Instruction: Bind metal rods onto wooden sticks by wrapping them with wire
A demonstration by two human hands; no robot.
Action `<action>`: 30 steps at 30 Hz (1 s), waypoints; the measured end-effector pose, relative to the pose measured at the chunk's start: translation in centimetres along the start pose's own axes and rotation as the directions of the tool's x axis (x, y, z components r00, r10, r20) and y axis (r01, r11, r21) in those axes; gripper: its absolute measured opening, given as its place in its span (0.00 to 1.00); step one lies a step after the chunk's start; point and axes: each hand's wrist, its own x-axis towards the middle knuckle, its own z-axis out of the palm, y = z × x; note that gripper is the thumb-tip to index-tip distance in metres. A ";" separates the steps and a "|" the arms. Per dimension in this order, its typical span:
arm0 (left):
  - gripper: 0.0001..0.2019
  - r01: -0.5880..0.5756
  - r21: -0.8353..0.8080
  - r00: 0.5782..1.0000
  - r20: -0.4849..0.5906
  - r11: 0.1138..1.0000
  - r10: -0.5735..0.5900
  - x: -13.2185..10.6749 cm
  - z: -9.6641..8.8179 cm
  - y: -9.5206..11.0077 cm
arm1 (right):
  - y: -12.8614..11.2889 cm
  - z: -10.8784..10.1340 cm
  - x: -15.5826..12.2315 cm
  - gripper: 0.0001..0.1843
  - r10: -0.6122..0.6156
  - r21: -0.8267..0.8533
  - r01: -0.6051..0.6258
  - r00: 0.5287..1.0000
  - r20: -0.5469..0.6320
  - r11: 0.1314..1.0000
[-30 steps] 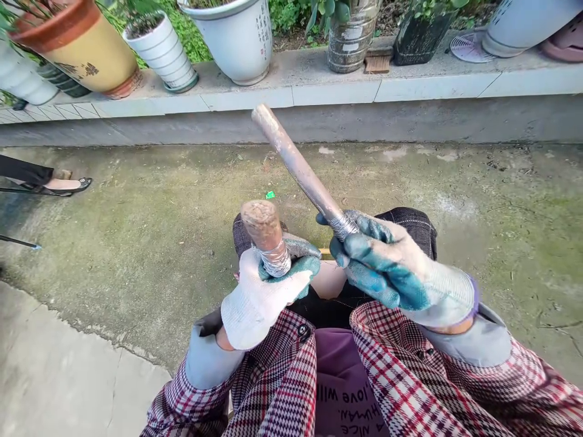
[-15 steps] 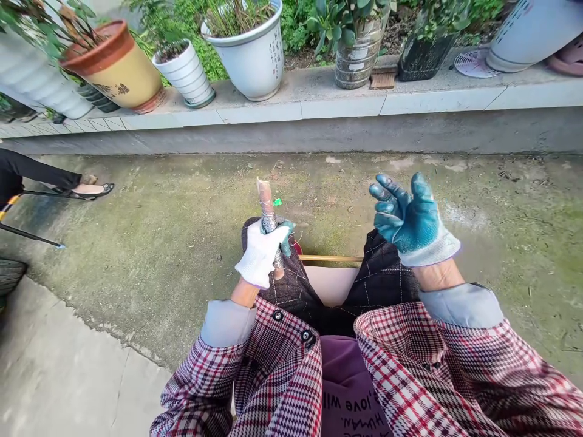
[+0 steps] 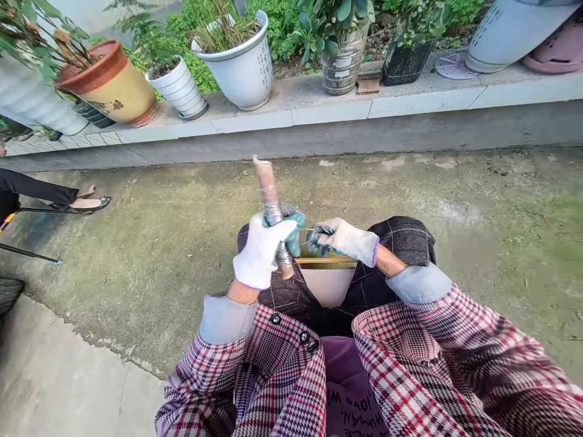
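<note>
Red-checked jacket (image 3: pixel 291 388), grey cuffs (image 3: pixel 226 320), white-teal gloves (image 3: pixel 255 258), purple lettered shirt (image 3: pixel 345 367).

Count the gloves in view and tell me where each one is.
2. One glove is on the left hand, closed around the wire-wound rod; the other glove is on the right hand, just to its right, fingers curled. No others show.

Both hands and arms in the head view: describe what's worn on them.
The left hand and right hand wear matching white knit gloves with a teal coating on the palm side and fingers, and purple edging at the wrist. The sleeves are checked in red, black and white, ending in plain pale grey cuffs.
</note>
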 end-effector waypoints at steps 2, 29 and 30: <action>0.10 -0.056 -0.054 0.996 -0.066 0.997 0.052 0.1 -1.0 0.7 | -0.5 -1.7 0.3 0.13 -0.012 0.044 0.015 0.998 -0.070 0.999; 0.10 -0.069 -0.099 0.990 -0.130 0.993 0.056 -0.9 -3.2 -1.0 | -4.1 -6.1 1.4 0.05 -0.070 -0.263 -0.026 0.934 -0.351 0.965; 0.10 -0.081 -0.110 0.987 -0.148 0.991 0.065 -0.8 -3.5 -0.9 | -3.8 -6.2 1.6 0.05 -0.064 -0.264 -0.036 0.931 -0.360 0.964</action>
